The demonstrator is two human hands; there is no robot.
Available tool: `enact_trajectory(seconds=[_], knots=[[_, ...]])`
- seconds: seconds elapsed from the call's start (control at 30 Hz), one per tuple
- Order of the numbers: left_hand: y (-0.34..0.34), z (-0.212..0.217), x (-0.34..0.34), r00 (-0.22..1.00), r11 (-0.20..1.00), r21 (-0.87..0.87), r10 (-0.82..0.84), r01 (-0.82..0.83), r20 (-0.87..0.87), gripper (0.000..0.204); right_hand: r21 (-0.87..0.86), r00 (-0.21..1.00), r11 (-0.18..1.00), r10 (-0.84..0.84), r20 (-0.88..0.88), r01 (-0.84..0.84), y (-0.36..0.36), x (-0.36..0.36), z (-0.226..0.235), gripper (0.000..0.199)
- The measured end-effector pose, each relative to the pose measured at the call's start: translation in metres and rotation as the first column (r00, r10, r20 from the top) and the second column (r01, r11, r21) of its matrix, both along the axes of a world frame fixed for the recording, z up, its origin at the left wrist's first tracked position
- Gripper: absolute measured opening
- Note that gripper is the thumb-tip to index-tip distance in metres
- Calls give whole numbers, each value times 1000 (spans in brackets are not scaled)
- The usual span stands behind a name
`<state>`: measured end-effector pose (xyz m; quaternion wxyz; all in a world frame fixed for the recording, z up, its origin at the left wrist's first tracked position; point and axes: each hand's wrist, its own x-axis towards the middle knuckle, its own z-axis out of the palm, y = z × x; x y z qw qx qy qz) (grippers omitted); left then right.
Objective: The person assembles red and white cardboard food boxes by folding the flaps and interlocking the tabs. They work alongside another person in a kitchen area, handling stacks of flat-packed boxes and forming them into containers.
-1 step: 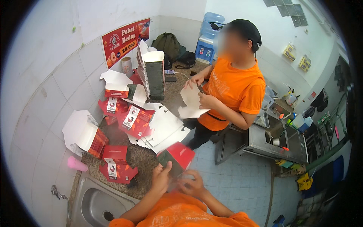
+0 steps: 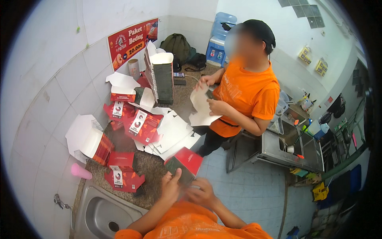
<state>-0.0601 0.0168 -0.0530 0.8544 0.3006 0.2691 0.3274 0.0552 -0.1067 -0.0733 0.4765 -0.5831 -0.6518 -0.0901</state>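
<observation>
A folded red and dark green paper food box [image 2: 190, 161] is held up in front of me, close over the counter's right edge. My left hand [image 2: 171, 188] grips its left side, thumb on the dark green face. At the lower edge of the box, the fingers of my right hand [image 2: 200, 192] are curled against it; my fingertips are partly hidden. Flat box blanks [image 2: 175, 133], white side up, lie spread on the counter beyond. Red boxes [image 2: 142, 126] lie on and beside these blanks, and another red box [image 2: 124, 172] rests nearer the sink.
A co-worker [image 2: 248, 85] stands across from me, holding a pale carton blank [image 2: 202, 105]. Tall stacked cartons [image 2: 163, 81] stand at the back, and nested open cartons [image 2: 101, 148] by the wall. A sink [image 2: 85, 213] and pink cup [image 2: 81, 171] are at the left.
The box in my hands has shifted slightly up and left, with my grip kept. The co-worker's blank has tilted a little.
</observation>
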Motion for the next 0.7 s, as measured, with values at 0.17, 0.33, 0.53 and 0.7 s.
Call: enact_trajectory(seconds=[0.17, 0.33, 0.53, 0.7], knots=[[-17, -7, 10, 978, 951, 268, 184, -153, -94, 24, 28, 996, 998, -57, 73, 56, 32, 11, 23, 36], [-7, 21, -3, 942, 753, 657, 197, 32, -271, 41, -43, 979, 992, -120, -166, 115, 41, 5, 70, 39], [6, 35, -7, 950, 749, 662, 205, 1, -234, 38, -139, 984, 988, 43, -171, -67, 31, 10, 95, 27], [-19, 48, 12, 977, 901, 382, 208, -206, 37, 26, 52, 991, 996, -64, -121, 70, 45, 8, 82, 26]])
